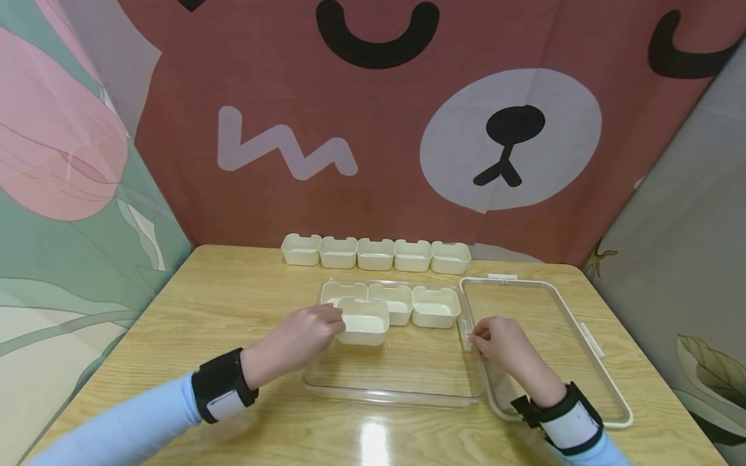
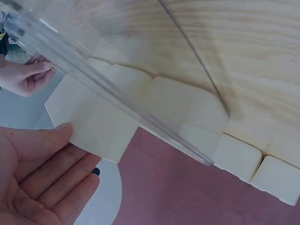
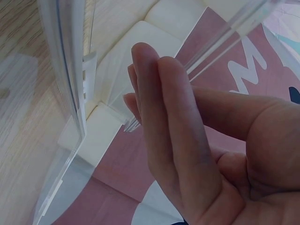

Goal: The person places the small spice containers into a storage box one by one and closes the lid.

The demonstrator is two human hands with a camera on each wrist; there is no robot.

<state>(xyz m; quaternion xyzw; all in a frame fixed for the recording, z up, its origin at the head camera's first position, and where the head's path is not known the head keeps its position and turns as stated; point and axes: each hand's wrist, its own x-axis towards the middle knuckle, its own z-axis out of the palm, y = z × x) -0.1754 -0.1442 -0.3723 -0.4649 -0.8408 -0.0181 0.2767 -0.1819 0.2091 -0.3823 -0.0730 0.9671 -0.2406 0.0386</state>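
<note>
Left hand: (image 1: 300,340) pinches a cream cup (image 1: 364,330) by its left side, thumb on one face and fingers on the other.
Held cup: upright, at the left part of a clear box (image 1: 402,372), nearer the person than the cups inside; whether it touches the base cannot be told.
Right hand: (image 1: 509,349) at the box's right edge, fingertips and thumb close together; whether they grip the rim cannot be told.
Cups in the box: three cream cups (image 1: 392,305) side by side along the far wall, upright, the left one partly hidden by the held cup.
Far row: five more cream cups (image 1: 375,254) with notched rims, side by side near the table's back edge.
Lid: a clear panel with a white frame (image 1: 553,343) and white clips (image 1: 591,340), lying just right of the box.
Table: light wood-grain top (image 1: 250,285).
Backdrop: brown cloth (image 1: 396,188) with a cartoon face.
Wrists: black bands (image 1: 224,386) over pale blue sleeves (image 1: 125,424).
</note>
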